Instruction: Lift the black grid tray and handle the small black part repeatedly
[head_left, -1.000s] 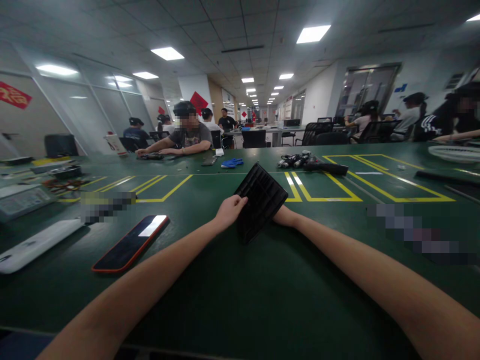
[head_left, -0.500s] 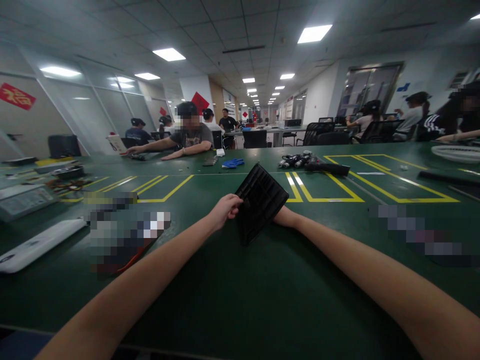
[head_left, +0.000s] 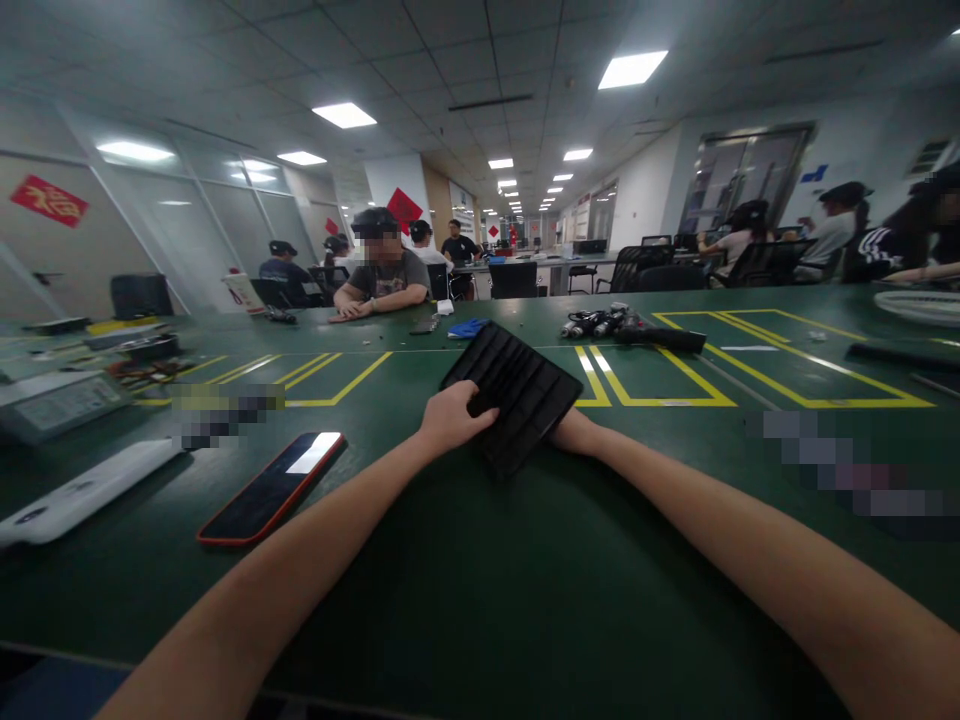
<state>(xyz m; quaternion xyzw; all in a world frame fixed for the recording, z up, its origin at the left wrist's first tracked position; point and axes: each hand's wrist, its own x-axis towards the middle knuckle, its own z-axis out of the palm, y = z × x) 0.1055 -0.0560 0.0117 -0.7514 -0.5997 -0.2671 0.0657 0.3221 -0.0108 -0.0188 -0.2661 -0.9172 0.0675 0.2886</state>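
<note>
A black ribbed panel [head_left: 525,390] is held tilted above the green table [head_left: 480,620], in the middle of the view. At its left edge, my left hand [head_left: 452,415] grips it, with the thumb on the near face and the other fingers partly hidden. My right hand [head_left: 576,432] holds the lower right edge from behind; its fingers are hidden by the panel.
To the left lie a phone with an orange rim [head_left: 270,490], a white long object [head_left: 90,490] and a grey box [head_left: 64,400]. Beyond the panel are a blue item [head_left: 466,328] and black cables [head_left: 596,321]. Across the table sits a person [head_left: 386,265].
The panel has turned to show its ribbed face more fully. My left hand has shifted from a pinch near its edge to a wider grip. The person opposite has drawn an outstretched arm in.
</note>
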